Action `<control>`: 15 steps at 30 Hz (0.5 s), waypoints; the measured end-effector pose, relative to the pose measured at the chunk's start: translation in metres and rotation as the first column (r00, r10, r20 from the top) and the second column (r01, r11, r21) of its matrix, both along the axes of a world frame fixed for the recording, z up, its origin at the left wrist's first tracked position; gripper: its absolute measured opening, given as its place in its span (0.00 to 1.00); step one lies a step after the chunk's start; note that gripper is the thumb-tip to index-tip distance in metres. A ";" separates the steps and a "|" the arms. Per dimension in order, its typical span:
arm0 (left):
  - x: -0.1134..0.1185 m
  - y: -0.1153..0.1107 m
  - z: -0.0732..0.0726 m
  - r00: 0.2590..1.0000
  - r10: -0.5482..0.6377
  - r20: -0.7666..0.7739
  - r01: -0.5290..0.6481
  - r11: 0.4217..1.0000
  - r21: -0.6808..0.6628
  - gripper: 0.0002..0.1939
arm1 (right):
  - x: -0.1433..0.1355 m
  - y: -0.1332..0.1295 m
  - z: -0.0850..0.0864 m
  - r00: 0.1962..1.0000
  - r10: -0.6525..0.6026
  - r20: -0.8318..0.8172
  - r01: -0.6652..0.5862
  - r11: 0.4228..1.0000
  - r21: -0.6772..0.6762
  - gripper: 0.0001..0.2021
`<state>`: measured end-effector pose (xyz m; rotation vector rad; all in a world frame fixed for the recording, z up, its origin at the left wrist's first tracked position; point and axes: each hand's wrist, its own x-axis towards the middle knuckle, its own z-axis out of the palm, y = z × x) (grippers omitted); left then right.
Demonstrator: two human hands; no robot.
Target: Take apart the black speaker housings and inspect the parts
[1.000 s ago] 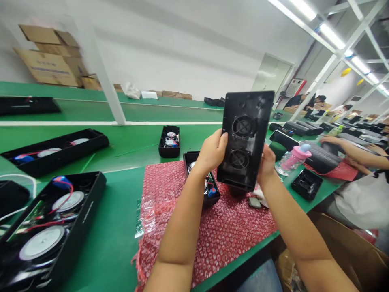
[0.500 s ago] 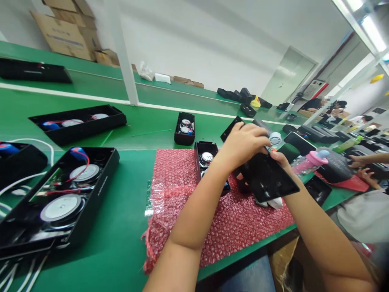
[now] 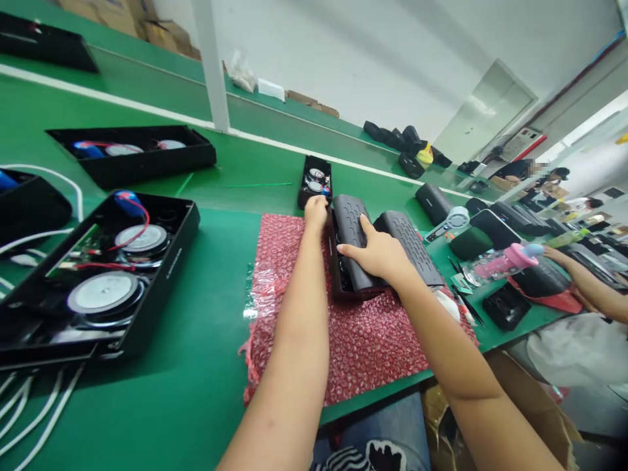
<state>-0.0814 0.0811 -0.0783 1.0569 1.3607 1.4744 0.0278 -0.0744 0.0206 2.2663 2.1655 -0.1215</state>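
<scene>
On the red bubble wrap lies an open black speaker case, with a dark grey slotted cover tilted over its right side. My left hand holds the far left end of the case, its fingertips closed on the edge. My right hand grips the cover with thumb and fingers. A second grey slotted cover rests just to the right. Beyond my left hand stands a small open case with two round speakers inside.
At the left are a large open case, another open case and white cables. A small fan, a pink bottle and a black tray lie at the right, near another person's arm.
My hands have moved apart and down to the case on the wrap. The dark part held up before now shows its slotted side over the case. The view has shifted.
</scene>
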 end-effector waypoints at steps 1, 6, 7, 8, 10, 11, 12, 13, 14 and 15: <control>0.006 0.003 -0.005 1.000 -0.020 0.022 0.020 1.000 -0.015 0.11 | -0.004 0.000 -0.002 1.000 -0.001 0.031 0.001 1.000 -0.004 0.50; 0.017 0.009 -0.012 0.992 -0.074 0.101 0.082 0.993 -0.084 0.20 | -0.010 0.003 -0.009 0.995 -0.009 0.100 0.007 1.000 0.016 0.49; 0.017 0.009 -0.012 0.991 -0.072 0.113 0.083 0.992 -0.097 0.22 | -0.010 0.004 -0.008 0.995 -0.005 0.098 0.003 1.000 0.015 0.49; 0.016 0.009 -0.012 0.990 -0.069 0.123 0.083 0.991 -0.109 0.23 | -0.010 0.004 -0.007 0.995 -0.004 0.097 0.003 1.000 0.010 0.49; 0.015 0.009 -0.011 0.988 -0.066 0.141 0.084 0.989 -0.124 0.26 | -0.012 0.005 -0.006 0.996 -0.015 0.092 0.015 1.000 -0.005 0.49; 0.015 0.009 -0.011 0.987 -0.066 0.149 0.086 0.988 -0.130 0.26 | -0.014 0.005 -0.005 0.996 -0.021 0.090 0.022 1.000 -0.012 0.49; 0.015 0.008 -0.011 0.986 -0.066 0.155 0.087 0.987 -0.134 0.26 | -0.015 0.004 -0.005 0.996 -0.028 0.089 0.030 0.999 -0.016 0.49; 0.015 0.008 -0.010 0.985 -0.065 0.160 0.088 0.987 -0.137 0.26 | -0.017 0.004 -0.005 0.995 -0.036 0.093 0.038 0.999 -0.018 0.49; 0.015 0.008 -0.010 0.984 -0.065 0.164 0.089 0.986 -0.140 0.25 | -0.019 0.004 -0.006 0.994 -0.044 0.098 0.046 0.999 -0.017 0.49; 0.015 0.008 -0.010 0.984 -0.066 0.166 0.090 0.986 -0.141 0.24 | -0.020 0.003 -0.006 0.993 -0.050 0.103 0.052 0.999 -0.014 0.49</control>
